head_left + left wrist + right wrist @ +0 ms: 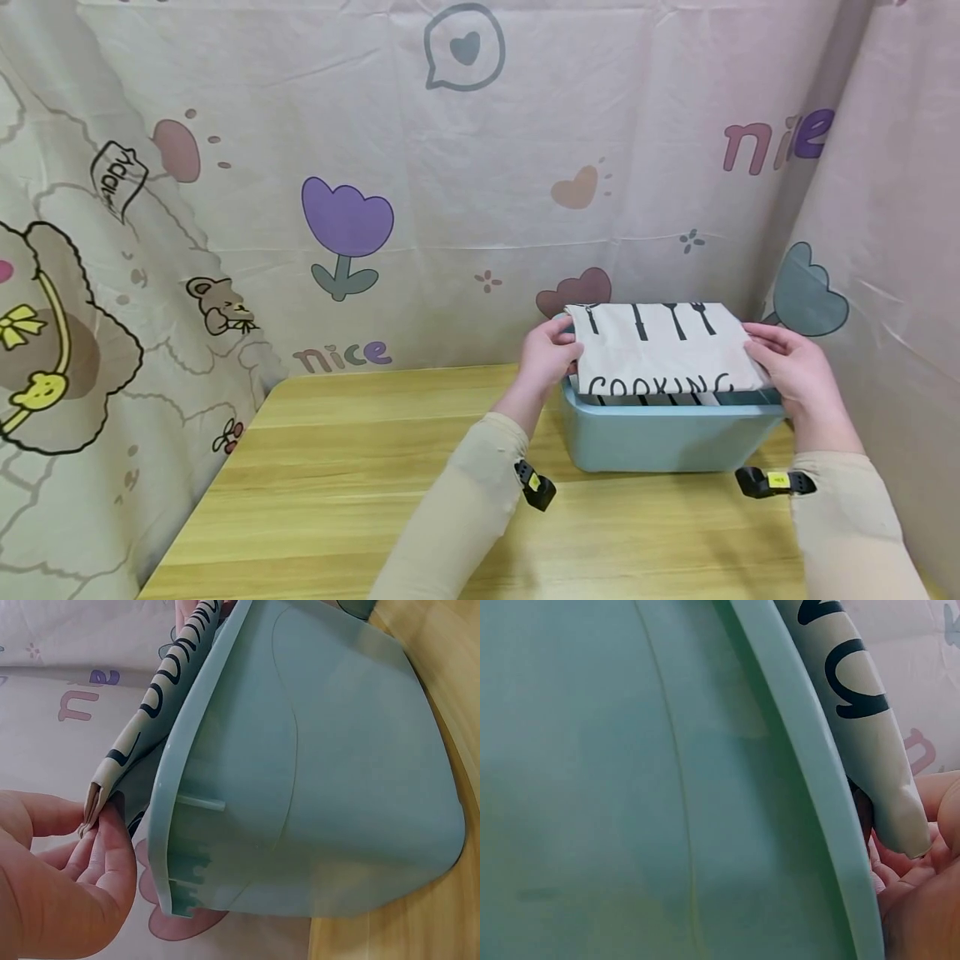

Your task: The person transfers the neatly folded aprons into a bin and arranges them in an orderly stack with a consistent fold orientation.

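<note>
A folded white cloth (660, 346) printed with black utensils and the word COOKING lies level over the mouth of a light blue bin (667, 437). My left hand (547, 354) pinches its left end between thumb and fingers. In the left wrist view, the folded layers of the cloth (154, 701) show at my left hand (71, 877). My right hand (798, 367) grips the opposite end, thumb on top. The right wrist view has the bin's wall (630, 787) in front of part of my right hand (922, 877). More black-and-white printed fabric shows inside the bin, beneath the held cloth.
The bin stands on a wood-grain table (360, 475), toward its right side. A patterned curtain (465, 167) hangs behind the table and along both sides. Each sleeve carries a small black wrist camera (535, 485).
</note>
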Demonstrator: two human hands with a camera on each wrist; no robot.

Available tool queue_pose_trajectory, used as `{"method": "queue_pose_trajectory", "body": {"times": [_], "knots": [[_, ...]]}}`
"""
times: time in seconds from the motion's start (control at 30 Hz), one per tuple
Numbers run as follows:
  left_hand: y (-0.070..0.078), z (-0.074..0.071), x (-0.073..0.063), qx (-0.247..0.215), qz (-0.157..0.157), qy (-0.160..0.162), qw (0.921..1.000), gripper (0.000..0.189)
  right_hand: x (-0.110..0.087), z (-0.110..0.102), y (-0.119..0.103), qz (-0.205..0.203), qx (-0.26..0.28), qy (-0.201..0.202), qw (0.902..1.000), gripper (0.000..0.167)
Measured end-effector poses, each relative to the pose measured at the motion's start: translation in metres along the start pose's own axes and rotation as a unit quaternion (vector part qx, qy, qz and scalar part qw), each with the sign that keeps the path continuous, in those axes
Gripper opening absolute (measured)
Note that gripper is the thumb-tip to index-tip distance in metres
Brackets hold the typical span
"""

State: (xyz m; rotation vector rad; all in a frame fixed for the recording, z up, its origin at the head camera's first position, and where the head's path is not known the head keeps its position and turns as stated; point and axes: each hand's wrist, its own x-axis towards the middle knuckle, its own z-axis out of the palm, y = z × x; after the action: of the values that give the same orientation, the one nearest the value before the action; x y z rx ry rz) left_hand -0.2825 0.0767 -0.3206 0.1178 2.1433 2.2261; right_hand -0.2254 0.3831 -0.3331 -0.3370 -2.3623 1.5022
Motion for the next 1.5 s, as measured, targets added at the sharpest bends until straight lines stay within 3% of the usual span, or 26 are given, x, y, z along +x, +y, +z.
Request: {"method": "queue_pose_trajectory", "body": {"times": [0.17, 0.3, 0.4, 0.57, 0.73, 1.13, 1.37, 1.5], "knots": [[-0.001, -0.007, 0.000, 0.078, 0.008, -0.031, 0.9964, 0.042, 0.003, 0.001, 0.005, -0.028, -0.099, -0.021, 0.9944, 0.051], [0.000, -0.018, -0.003, 0.144, 0.023, -0.051, 0.9880, 0.033, 0.000, 0.003, 0.006, -0.092, -0.212, -0.050, 0.9717, 0.048], [0.004, -0.025, -0.007, 0.153, 0.037, -0.054, 0.9860, 0.032, -0.004, 0.006, 0.002, -0.123, -0.246, -0.054, 0.9599, 0.048], [0.007, -0.036, -0.012, 0.164, 0.078, -0.064, 0.9813, 0.032, -0.010, 0.012, -0.011, -0.137, -0.241, -0.074, 0.9580, 0.051], [0.007, -0.047, -0.017, 0.201, 0.129, -0.069, 0.9686, 0.032, -0.020, 0.023, -0.022, -0.169, -0.228, -0.095, 0.9543, 0.052], [0.002, -0.078, -0.028, 0.259, 0.167, -0.091, 0.9470, 0.039, -0.040, 0.062, -0.051, -0.253, -0.216, -0.116, 0.9361, 0.044], [0.002, -0.095, -0.035, 0.318, 0.194, -0.087, 0.9241, 0.044, -0.051, 0.087, -0.063, -0.296, -0.205, -0.122, 0.9250, 0.041], [0.002, -0.104, -0.042, 0.374, 0.208, -0.073, 0.9011, 0.047, -0.060, 0.102, -0.071, -0.321, -0.198, -0.118, 0.9187, 0.040]]}}
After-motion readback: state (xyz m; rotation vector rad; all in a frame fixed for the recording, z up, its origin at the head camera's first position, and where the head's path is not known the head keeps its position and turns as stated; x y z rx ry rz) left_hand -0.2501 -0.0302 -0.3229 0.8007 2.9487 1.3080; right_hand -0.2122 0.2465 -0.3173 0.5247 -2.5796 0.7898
